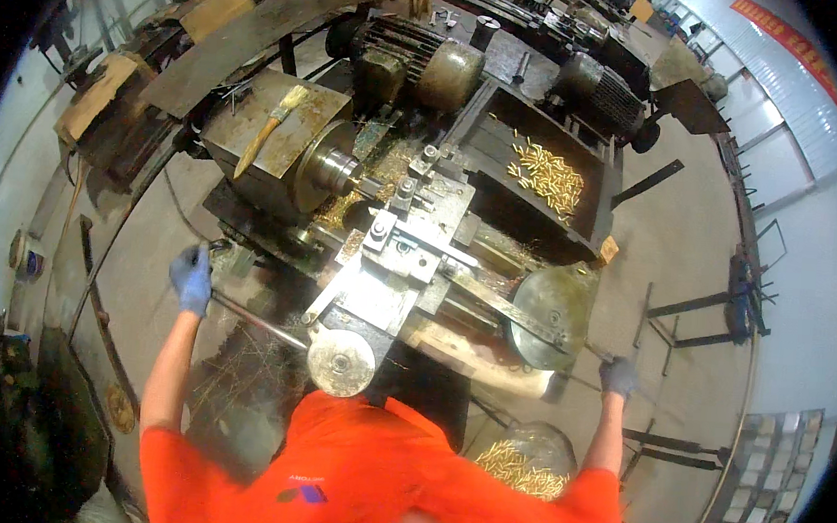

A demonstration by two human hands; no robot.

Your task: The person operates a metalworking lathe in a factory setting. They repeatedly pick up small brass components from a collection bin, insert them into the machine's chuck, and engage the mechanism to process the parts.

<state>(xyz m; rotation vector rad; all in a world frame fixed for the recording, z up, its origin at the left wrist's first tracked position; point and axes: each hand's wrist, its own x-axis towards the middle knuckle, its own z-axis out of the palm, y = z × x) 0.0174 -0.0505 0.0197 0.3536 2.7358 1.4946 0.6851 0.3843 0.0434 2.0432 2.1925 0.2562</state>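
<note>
My left hand (190, 278), in a blue glove, is closed at the outer end of a long metal lever (260, 320). That lever runs to a round metal hub (340, 362) at the front of a small lathe. Out to the right, my right hand (617, 376), in a grey glove, is closed around the end of a thin rod (597, 352) by a large round disc (548, 313). Its fingers are small in the picture. Between my arms lies the lathe's tool slide (388, 284), facing the spindle chuck (326, 168). Brass-coloured chips lie below the chuck.
A wooden-handled brush (271, 130) rests on the headstock (265, 108). Behind the slide, a dark metal tray (483, 141) holds many small brass pieces (548, 178). More brass pieces fill a round container (551, 442) near my right elbow. Electric motors (449, 72) stand at the back.
</note>
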